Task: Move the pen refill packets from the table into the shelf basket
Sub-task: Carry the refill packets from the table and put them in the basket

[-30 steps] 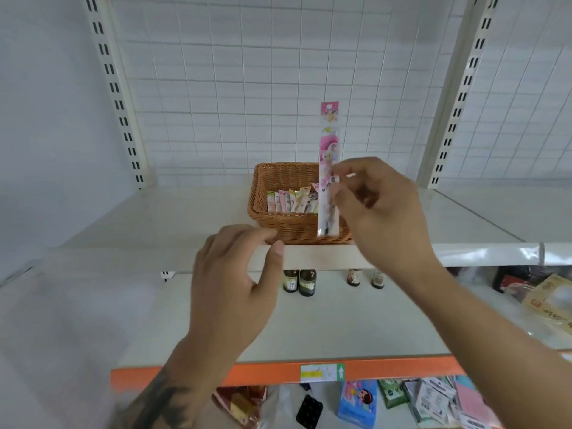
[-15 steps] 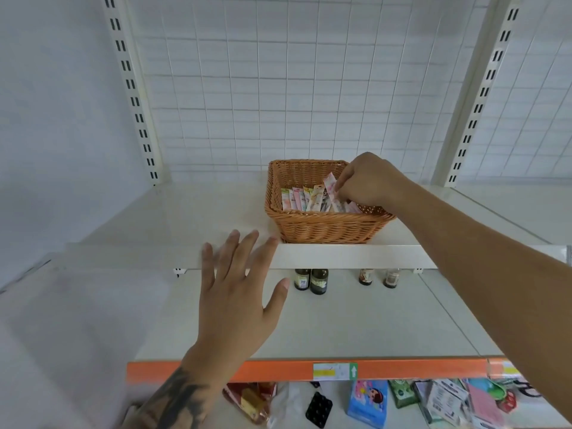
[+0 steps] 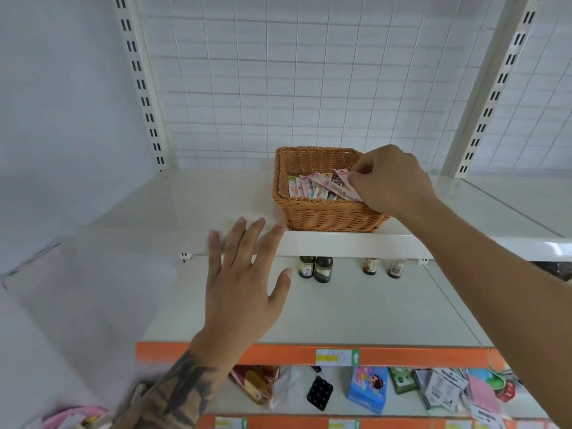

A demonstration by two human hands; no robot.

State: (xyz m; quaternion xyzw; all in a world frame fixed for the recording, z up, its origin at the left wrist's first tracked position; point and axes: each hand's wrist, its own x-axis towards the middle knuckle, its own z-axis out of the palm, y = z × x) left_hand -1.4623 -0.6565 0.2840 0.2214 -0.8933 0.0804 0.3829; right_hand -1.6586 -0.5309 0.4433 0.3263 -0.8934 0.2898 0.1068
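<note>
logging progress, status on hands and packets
Right hand pinching a pen refill packet inside the wicker basket, among other packets. Left hand open, hovering by the shelf edge. Nothing in the way.

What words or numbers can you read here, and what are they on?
None can be read.
Packets in the basket: print blurred.
Small bottles: labels too small.
Orange shelf strip tag: only a white up arrow on green.
Bottom shelf boxes: print blurred.

No legible txt – shelf tag (image 3: 337, 357) shows arrow only.
</note>
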